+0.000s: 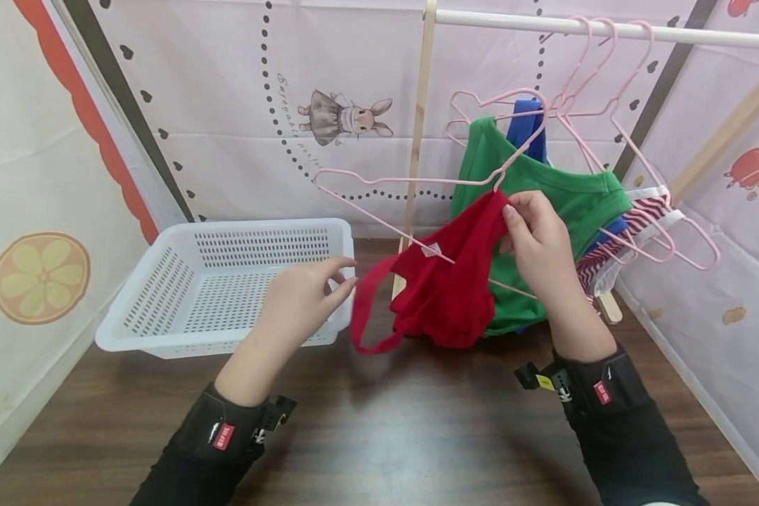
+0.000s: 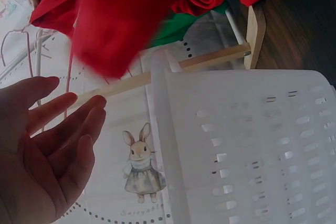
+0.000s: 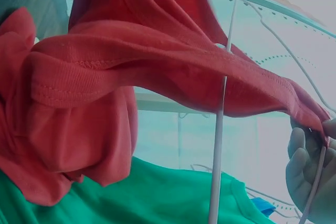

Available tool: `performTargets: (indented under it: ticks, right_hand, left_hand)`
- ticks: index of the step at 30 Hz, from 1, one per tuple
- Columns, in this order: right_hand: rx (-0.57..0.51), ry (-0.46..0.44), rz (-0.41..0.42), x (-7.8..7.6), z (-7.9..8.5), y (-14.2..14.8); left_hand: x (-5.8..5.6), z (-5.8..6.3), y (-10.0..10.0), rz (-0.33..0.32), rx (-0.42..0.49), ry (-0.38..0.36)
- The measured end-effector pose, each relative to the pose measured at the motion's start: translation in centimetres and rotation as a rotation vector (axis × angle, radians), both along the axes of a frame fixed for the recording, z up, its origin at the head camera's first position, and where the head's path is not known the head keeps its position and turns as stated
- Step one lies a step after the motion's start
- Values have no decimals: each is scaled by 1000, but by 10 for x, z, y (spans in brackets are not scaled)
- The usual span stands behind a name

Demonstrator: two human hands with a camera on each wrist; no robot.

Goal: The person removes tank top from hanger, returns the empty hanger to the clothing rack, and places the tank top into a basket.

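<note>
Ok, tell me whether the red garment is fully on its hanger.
Not fully: one end of the pink hanger juts bare beyond the red garment.

A rumpled red garment [image 1: 452, 288] hangs partly on a tilted pink hanger [image 1: 430, 180].

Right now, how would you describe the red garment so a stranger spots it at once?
Find the white rail at the upper right of the head view, then look below, toward the white basket. There the right hand pinches the red garment, with a pink hanger running through it. Unlike the green top behind it and the striped garment beyond, it is plain red, with a dangling loop.
</note>
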State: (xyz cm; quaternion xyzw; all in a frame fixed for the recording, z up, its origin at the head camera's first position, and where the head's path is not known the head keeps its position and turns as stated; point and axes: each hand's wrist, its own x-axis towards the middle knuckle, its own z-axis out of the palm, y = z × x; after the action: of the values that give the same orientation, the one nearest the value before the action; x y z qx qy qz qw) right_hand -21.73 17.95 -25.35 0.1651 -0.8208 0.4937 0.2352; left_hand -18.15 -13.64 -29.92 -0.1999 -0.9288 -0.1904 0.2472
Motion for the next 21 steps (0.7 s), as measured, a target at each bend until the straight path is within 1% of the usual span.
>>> performTargets:
  ticks: [2,5,7,9,11,13,15,17,21]
  right_hand:
    - [-2,3,5,0,1,0]
    - [3,12,19,-1,0,0]
    - [17,18,27,-1,0,-1]
    - [40,25,39,-1,-1,-1]
    - [57,29,53,0,-2,-2]
    - [78,41,65,0,-3,-3]
    - [94,57,85,0,-3,-5]
    - [107,74,111,1,-3,-7]
    - [128,103,162,4,-2,-11]
  left_hand:
    - [0,1,0,-3,11,60]
    - [2,5,-1,-11,55,189]
    - [2,8,-2,-27,85,278]
    - [3,11,-3,-51,112,351]
    - [3,14,-3,-73,135,408]
    - [2,15,-3,-79,147,445]
    - [1,16,-3,-74,144,443]
    - [1,17,-3,-50,124,389]
    - [-1,14,-4,-9,76,259]
